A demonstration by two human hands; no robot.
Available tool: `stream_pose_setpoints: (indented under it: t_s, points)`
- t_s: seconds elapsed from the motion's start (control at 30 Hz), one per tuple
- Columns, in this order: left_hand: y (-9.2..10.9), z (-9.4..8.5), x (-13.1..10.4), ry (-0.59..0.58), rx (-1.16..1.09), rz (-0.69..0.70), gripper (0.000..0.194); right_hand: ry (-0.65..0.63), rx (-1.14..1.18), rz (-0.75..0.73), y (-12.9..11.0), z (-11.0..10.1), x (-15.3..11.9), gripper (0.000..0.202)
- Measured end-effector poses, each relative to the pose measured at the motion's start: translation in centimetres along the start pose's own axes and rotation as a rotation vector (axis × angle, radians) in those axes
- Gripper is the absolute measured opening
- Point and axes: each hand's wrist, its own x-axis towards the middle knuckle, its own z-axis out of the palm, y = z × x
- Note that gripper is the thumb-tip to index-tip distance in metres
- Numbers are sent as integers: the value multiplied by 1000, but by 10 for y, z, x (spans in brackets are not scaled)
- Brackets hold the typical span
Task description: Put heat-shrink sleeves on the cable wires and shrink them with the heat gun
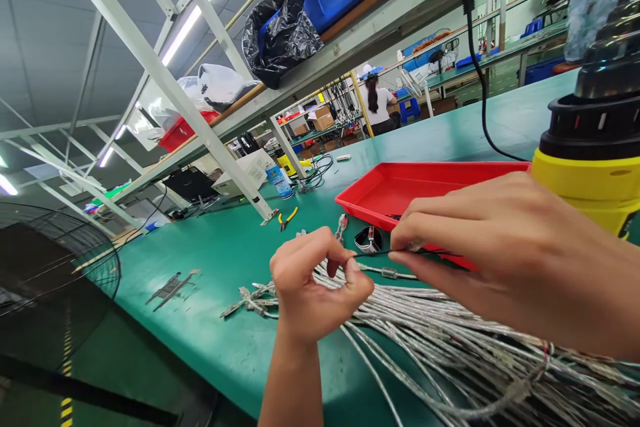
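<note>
A thin black strand (373, 254), a cable tie or a wire, I cannot tell which, runs nearly level between my two hands. My left hand (313, 287) pinches its left end between thumb and forefinger. Farther right, my right hand (490, 233) has its fingers and thumb closed on the strand, with a small clear glint at the fingertips. Beneath both hands lies a large bundle of silvery cables (430, 327), with metal connectors (255, 299) at its left end. A small black and white looped item (369, 239) sits behind the strand.
A red tray (363, 192) with small dark bits stands behind my right hand. Yellow-handled pliers (289, 219) and a blue spray can (279, 180) are farther back. A yellow and black machine (585, 180) borders the right; a fan (50, 260) stands left. A person (381, 103) sits beyond.
</note>
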Motion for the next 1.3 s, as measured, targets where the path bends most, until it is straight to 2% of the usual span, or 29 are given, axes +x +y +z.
stream_pose_setpoints:
  t_s: [0.2, 0.4, 0.53, 0.63, 0.87, 1.0, 1.13, 1.23, 1.3]
  points:
    - [0, -1, 2, 64, 89, 93, 20, 0, 59, 34, 1, 0, 1, 13]
    - [0, -3, 1, 91, 28, 51, 19, 47, 121, 158, -1, -1, 4, 15]
    - [-1, 0, 1, 70, 1, 53, 20, 42, 208, 114, 4, -1, 4, 16]
    - [0, 4, 0, 63, 5, 51, 19, 48, 188, 88, 12, -5, 3, 16]
    - [1, 11, -1, 160, -119, 40, 34, 63, 224, 152, 22, -24, 5, 15]
    - [6, 15, -2, 130, -90, 98, 34, 29, 274, 151, 22, -27, 4, 14]
    - [11, 19, -3, 166, -19, 164, 31, -7, 336, 149, 21, -25, 3, 14]
    - [10, 18, -6, 171, -3, 152, 31, -21, 342, 161, 22, -25, 3, 14]
    - [9, 17, -7, 126, -32, 107, 32, -21, 345, 173, 22, -26, 2, 14]
